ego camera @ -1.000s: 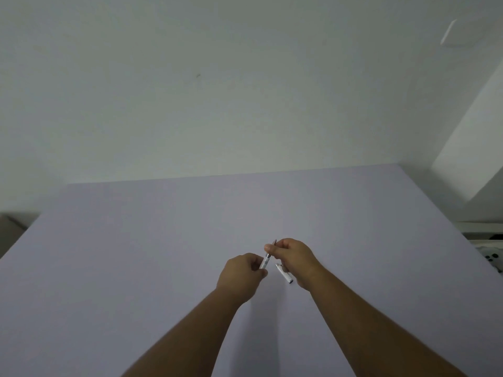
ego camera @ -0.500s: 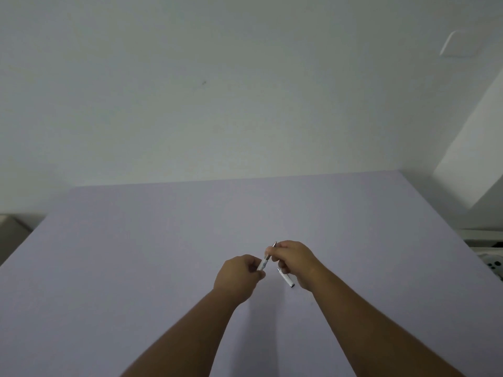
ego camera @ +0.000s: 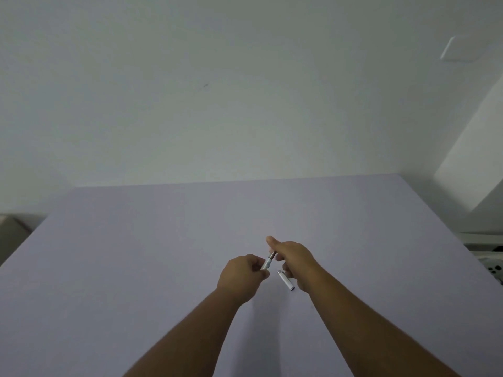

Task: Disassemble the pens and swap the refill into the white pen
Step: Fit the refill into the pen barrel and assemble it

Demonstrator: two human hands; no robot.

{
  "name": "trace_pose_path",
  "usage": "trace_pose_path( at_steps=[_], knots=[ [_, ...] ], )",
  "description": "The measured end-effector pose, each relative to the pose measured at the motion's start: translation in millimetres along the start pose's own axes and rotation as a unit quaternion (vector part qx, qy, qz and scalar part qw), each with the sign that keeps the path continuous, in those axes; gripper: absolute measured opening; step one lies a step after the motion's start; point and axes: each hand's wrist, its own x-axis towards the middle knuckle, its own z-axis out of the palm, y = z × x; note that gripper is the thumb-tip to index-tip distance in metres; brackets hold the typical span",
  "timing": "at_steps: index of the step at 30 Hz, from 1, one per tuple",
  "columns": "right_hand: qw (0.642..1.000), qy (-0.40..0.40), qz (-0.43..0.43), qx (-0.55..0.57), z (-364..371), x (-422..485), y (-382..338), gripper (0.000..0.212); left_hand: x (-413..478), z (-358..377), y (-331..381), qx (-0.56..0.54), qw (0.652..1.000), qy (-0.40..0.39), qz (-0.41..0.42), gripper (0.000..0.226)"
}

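Note:
Above the lilac table [ego camera: 136, 268], both hands meet on one pen. My left hand [ego camera: 242, 277] pinches the lower end of a white pen barrel [ego camera: 266, 263], which tilts up to the right. My right hand [ego camera: 295, 261] grips the barrel's upper end with thumb and forefinger, hiding the tip. A second white pen piece [ego camera: 285, 283], short with a dark end, pokes out below the right hand, held by its lower fingers. Any other pen parts are out of sight.
The table's far edge meets a pale wall [ego camera: 245, 104]. At the right edge stand a white ledge and a white object with black dots [ego camera: 494, 270]. A brownish box corner [ego camera: 11, 229] shows at the far left.
The right thumb has stretched forward and up along the barrel. The loose white piece under the right hand shows a little more. Both hands stay in the same spot.

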Motion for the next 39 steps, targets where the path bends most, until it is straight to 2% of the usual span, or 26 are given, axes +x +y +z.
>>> trace_pose_path(
  at_steps=[3,4,8,12,17,20,22,27,28,32,33,37,39],
  knots=[
    [0.998,-0.036,-0.025,0.054,-2.6,-0.6,2.6,0.021,2.9,-3.1,-0.9,-0.008,1.0,-0.004,-0.011,0.016],
    [0.998,-0.033,-0.033,0.045,-3.2,-0.4,4.2,0.019,3.2,-2.9,-0.8,-0.006,1.0,-0.008,-0.01,0.016],
    [1.0,-0.011,-0.007,0.006,-3.7,2.9,6.4,0.032,4.1,-0.3,0.4,-0.012,1.0,-0.013,-0.002,0.017],
    [0.996,-0.049,-0.038,0.068,-5.4,4.0,7.2,0.012,6.3,-2.0,1.5,-0.009,1.0,-0.006,-0.006,0.017],
    [1.0,-0.006,0.009,-0.003,-3.9,4.7,6.4,0.037,4.8,3.0,1.0,0.0,1.0,-0.011,0.0,0.019],
    [0.994,-0.062,0.002,0.087,-3.2,2.2,6.4,0.022,7.2,1.6,1.1,0.003,1.0,-0.01,-0.006,0.018],
    [0.993,-0.061,-0.019,0.094,-2.5,1.9,6.5,0.013,8.7,0.3,1.2,0.006,1.0,-0.007,-0.006,0.018],
    [1.0,0.004,0.01,-0.015,-1.0,5.3,4.5,0.051,7.0,3.9,3.5,0.017,1.0,-0.012,0.007,0.017],
    [1.0,-0.002,0.011,-0.007,-2.0,6.3,4.7,0.05,7.3,3.7,3.7,0.013,1.0,-0.011,0.003,0.016],
    [0.997,-0.036,-0.017,0.064,-5.6,5.9,7.4,0.014,8.8,-0.4,3.7,0.007,1.0,-0.005,-0.007,0.017],
    [0.998,-0.035,-0.024,0.056,-5.8,6.0,8.3,0.014,8.8,-0.5,3.6,0.01,1.0,-0.006,-0.007,0.017],
    [1.0,-0.012,-0.002,0.006,-4.6,6.4,8.2,0.036,6.1,1.6,3.3,0.004,1.0,-0.012,-0.003,0.018],
    [0.998,-0.037,-0.005,0.04,-5.0,6.9,8.4,0.028,6.0,0.4,3.2,-0.002,1.0,-0.008,-0.005,0.018]
  ],
)
